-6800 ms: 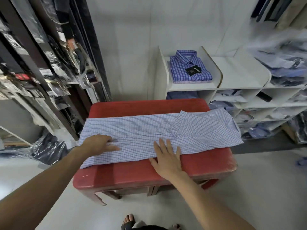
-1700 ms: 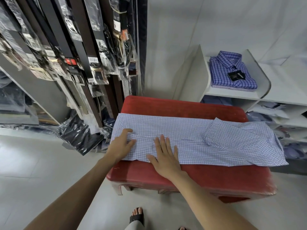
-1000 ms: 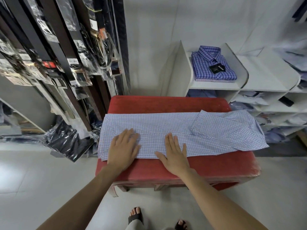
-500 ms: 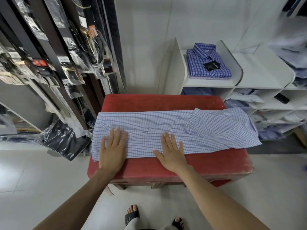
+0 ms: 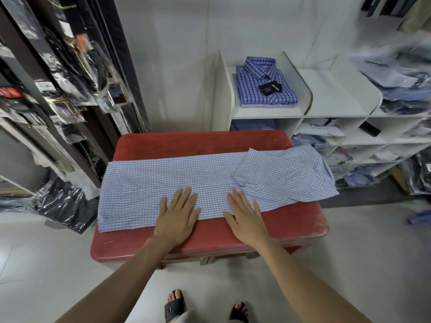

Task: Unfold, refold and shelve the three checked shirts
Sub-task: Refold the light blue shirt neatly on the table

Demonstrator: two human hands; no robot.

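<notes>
Here the left hand [image 5: 177, 219] and right hand [image 5: 245, 215] are lying flat and open, gripping nothing, on the light checked shirt [image 5: 210, 180] at mid-frame. It is looking light, limp and crease-prone; pinching its left hem corners seems best.

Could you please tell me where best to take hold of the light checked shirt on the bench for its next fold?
Probably the tail end of the shirt, from the left: that narrow end lies flat and free on the bench, while the collar end is bunched. Both hands, left and right, lie flat mid-strip.
</notes>
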